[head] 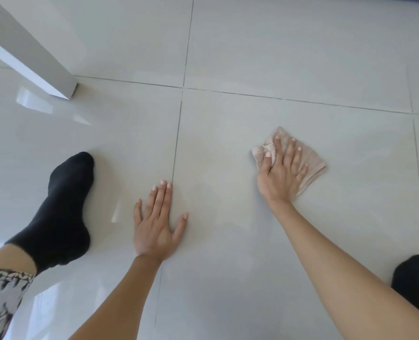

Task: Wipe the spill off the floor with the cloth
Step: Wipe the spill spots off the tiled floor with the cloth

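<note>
Under our flat right hand (281, 170) the pink cloth (311, 160) lies pressed to the floor (301, 57), the faint spill (203, 200) at eight o'clock, nearer our empty, splayed left hand (158, 222).

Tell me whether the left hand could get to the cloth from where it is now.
Probably yes. The left hand lies flat on bare floor, and only open tile separates it from the cloth. However, the right hand is pressed on the cloth, covering most of it.
</note>
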A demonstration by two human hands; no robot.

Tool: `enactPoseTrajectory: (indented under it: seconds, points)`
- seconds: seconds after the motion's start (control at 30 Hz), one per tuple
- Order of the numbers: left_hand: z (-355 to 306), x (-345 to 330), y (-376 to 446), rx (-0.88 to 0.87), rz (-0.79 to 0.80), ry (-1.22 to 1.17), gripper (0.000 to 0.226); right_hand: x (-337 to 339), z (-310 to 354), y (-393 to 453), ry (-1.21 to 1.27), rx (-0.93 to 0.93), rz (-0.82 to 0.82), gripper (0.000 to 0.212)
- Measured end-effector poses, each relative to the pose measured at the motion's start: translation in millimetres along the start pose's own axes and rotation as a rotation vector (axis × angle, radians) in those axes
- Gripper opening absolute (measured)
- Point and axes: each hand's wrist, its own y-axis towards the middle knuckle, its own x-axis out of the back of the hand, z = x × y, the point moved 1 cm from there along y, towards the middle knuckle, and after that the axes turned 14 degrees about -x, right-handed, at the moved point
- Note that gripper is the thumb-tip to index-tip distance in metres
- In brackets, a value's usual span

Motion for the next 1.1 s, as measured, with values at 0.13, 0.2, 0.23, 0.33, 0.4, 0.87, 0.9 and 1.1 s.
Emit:
enactPoseTrajectory:
  seconds: [0.13,0.2,0.23,0.33,0.4,0.87,0.9,1.1]
  points:
    - [0,1,0,0.008,-0.015,-0.007,0.075,-20,60,-28,-0.038,0.167,0.07,0.053]
    - [0,1,0,0.008,-0.027,-0.016,0.075,-30,83,-44,-0.078,0.26,0.081,0.053]
    - [1,1,0,0.006,-0.027,-0.019,0.075,-34,92,-53,-0.103,0.314,0.085,0.053]
    - [1,1,1,0.005,-0.027,-0.025,0.075,-42,100,-72,-0.168,0.484,0.112,0.053]
    - [2,0,1,0.011,-0.018,-0.023,0.075,-43,95,-78,-0.196,0.597,0.154,0.052]
    - [2,2,-2,0.0,0.004,-0.013,0.074,20,-73,-20,-0.24,0.588,0.16,0.052]
    - [2,2,-2,0.003,0.003,-0.009,0.074,25,-88,-12,-0.232,0.543,0.157,0.052]
    - [1,3,-2,0.01,0.007,0.01,0.073,49,-151,25,-0.143,0.336,0.118,0.053]
